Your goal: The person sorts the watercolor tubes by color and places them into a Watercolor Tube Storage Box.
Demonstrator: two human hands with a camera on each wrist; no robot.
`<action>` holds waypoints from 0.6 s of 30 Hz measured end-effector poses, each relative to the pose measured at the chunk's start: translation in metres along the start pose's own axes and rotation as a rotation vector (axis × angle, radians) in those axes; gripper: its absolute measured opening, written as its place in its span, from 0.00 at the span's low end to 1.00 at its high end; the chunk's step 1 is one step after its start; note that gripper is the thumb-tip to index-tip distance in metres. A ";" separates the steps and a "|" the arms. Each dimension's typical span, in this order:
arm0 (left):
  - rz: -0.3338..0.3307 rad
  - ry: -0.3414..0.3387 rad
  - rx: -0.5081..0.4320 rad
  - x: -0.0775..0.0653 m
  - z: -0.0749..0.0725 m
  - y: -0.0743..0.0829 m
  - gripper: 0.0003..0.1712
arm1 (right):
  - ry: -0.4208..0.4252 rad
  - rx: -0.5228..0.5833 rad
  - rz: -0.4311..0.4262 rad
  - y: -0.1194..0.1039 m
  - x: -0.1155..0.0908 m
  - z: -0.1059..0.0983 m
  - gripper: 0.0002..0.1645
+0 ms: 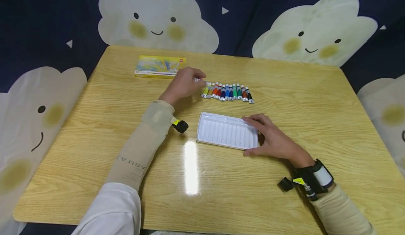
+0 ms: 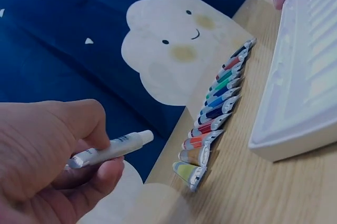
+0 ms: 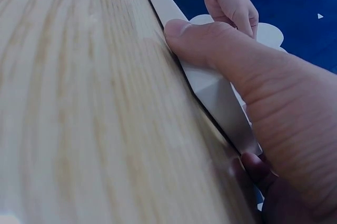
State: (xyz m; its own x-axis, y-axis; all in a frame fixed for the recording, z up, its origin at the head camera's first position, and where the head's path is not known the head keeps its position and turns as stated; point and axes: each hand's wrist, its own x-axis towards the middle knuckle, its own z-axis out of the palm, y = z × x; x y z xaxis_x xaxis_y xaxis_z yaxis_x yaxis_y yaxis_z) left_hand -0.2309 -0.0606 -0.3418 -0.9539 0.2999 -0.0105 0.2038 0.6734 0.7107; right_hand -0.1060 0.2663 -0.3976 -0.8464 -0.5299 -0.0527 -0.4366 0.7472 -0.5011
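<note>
Tube [image 2: 118, 148] of white sits pinched between the thumb and fingers of the left hand [image 1: 186, 82], which is closed down to a narrow grip above the table [image 1: 126, 97], near the yellow end of a row of coloured tubes [image 1: 227, 92]. It is probably very light and soft-walled, so a hard squeeze could dent it; the smooth skin may be a little slippery, and the middle of its body or the firmer part by the cap seems the best place to hold. The right hand [image 1: 269, 138] is spread wide across the right end of a white tray [image 1: 227, 131], thumb on the near edge and fingers on the far edge. The tray looks like thin plastic: light, fairly stiff at its rim, likely to slide on the smooth wood and perhaps to bend if pressed, so the short end and outer edges should suit the grip. In looks, the tube is pale and silvery with small dark print, its whitish cap pointing away from the palm. The tray is a shallow rectangle, ribbed with narrow side-by-side grooves, lying nearer the person than the row. A yellow box [image 1: 159, 64] lies behind the left hand.
</note>
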 end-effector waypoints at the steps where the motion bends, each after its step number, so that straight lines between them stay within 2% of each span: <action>1: -0.004 -0.008 0.008 0.000 0.000 0.000 0.21 | -0.002 0.002 0.004 0.000 0.000 0.000 0.64; 7: -0.005 -0.048 -0.001 -0.003 -0.003 0.000 0.13 | -0.007 0.005 0.012 -0.001 -0.001 0.000 0.64; 13: 0.025 -0.108 -0.111 -0.006 -0.003 0.000 0.10 | -0.001 0.003 -0.002 -0.002 -0.001 -0.001 0.64; 18: 0.011 -0.096 -0.139 -0.007 0.000 0.002 0.11 | 0.000 0.002 0.005 -0.002 0.000 -0.001 0.64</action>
State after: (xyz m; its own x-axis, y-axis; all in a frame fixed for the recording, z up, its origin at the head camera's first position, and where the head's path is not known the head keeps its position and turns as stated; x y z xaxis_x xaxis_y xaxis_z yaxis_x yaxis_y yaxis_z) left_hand -0.2244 -0.0614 -0.3402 -0.9251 0.3741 -0.0645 0.1752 0.5715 0.8017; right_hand -0.1053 0.2655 -0.3954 -0.8487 -0.5260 -0.0552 -0.4317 0.7492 -0.5023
